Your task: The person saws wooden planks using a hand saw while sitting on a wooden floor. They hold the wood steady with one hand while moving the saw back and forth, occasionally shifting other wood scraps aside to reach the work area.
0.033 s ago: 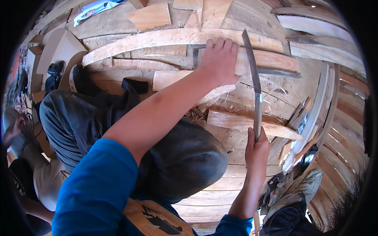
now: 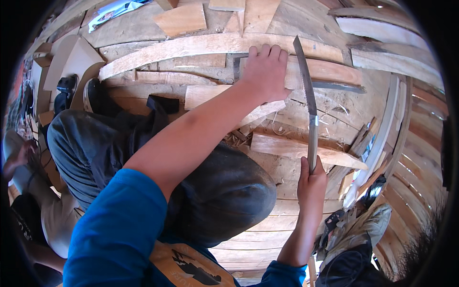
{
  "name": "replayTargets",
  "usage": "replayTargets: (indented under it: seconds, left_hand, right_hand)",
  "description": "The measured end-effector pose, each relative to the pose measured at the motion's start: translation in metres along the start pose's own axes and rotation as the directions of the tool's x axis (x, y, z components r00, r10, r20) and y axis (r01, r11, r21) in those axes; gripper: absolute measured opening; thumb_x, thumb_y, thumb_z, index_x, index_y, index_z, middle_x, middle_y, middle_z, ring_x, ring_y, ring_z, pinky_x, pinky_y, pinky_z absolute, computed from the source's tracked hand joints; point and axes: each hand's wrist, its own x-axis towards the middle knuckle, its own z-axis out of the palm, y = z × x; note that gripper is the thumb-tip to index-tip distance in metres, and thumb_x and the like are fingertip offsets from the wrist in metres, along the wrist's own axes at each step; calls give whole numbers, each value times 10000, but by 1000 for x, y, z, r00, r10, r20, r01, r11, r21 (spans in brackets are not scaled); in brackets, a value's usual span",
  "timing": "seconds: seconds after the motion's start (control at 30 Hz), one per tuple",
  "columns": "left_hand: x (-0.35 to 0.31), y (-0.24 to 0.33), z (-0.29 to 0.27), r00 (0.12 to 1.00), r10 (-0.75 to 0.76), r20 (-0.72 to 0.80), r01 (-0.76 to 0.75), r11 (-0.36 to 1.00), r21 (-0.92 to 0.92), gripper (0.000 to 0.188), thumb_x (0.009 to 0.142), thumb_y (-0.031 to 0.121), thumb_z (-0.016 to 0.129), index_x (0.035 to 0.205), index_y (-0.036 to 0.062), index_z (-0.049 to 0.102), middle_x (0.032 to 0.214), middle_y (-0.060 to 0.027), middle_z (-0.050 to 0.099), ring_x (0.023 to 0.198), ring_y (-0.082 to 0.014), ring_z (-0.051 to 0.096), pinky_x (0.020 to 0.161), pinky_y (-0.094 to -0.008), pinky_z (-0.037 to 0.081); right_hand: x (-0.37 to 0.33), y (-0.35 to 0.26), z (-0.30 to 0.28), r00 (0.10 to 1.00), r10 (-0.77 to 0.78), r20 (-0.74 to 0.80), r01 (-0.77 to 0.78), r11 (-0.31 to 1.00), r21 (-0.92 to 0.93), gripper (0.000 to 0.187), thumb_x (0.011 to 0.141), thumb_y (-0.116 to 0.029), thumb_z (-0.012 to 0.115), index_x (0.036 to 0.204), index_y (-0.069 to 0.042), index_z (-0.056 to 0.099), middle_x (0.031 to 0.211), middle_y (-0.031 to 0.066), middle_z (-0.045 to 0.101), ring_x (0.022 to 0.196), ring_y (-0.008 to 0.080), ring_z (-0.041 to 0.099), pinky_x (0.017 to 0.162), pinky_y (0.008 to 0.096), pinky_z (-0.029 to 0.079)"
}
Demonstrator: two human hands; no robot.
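Observation:
My right hand point(image 2: 313, 184) is closed round the long wooden handle of a hand saw point(image 2: 306, 83). The saw's dark, narrow blade points away from me, teeth toward the left. My left hand point(image 2: 265, 71) presses down on a pale wooden board point(image 2: 293, 79), its fingers hooked over the far side. The blade lies across the board just right of that hand; whether it has cut in cannot be made out. A dark flat strip point(image 2: 339, 87) shows under the wood on the right. Behind the hand runs a long curved plank point(image 2: 191, 46).
A tapered wood piece point(image 2: 282, 147) lies nearer me among shavings. Offcuts point(image 2: 180, 20) are strewn at the back. Slatted boards point(image 2: 411, 177) rise at the right, beside a bundle of cloth point(image 2: 368, 227). Another person's leg point(image 2: 52, 215) is at the left, near a bent cardboard piece point(image 2: 74, 57).

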Motion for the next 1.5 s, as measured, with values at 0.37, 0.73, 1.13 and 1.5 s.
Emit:
replayTargets:
  seconds: [0.37,0.73,1.13,1.5]
  left_hand:
    - [-1,-2,4,999,24,-42,-23,999,21,788,745,542,691,1255,-20,478,1190,-133,519,1150,-265,475,952,-440,344]
    - [4,-4,1,999,-29,-17,29,999,-39,761,740,523,697,1239,-12,488,1177,-138,527,1153,-268,480,951,-455,348]
    - [9,-2,4,999,-42,14,41,998,45,843,802,612,594,1302,-53,456,1235,-155,514,1204,-272,457,969,-469,370]
    - [4,-2,7,999,33,-32,-32,999,10,805,766,582,657,1263,-27,486,1219,-159,523,1188,-280,474,961,-463,370]
  right_hand:
    - [7,-7,2,999,-38,-32,38,999,8,216,967,-201,556,942,11,585,598,221,532,549,406,548,518,446,415]
    - [11,-5,1,997,-70,-13,70,997,12,189,963,-171,560,951,16,584,572,190,498,494,337,497,503,414,401]
    - [12,3,-4,997,45,56,-48,998,48,263,976,-228,550,957,32,588,586,183,498,516,301,454,532,414,399]
    - [52,-10,3,988,-150,19,151,987,-57,225,963,-193,537,944,26,582,764,293,601,768,474,600,622,500,459]
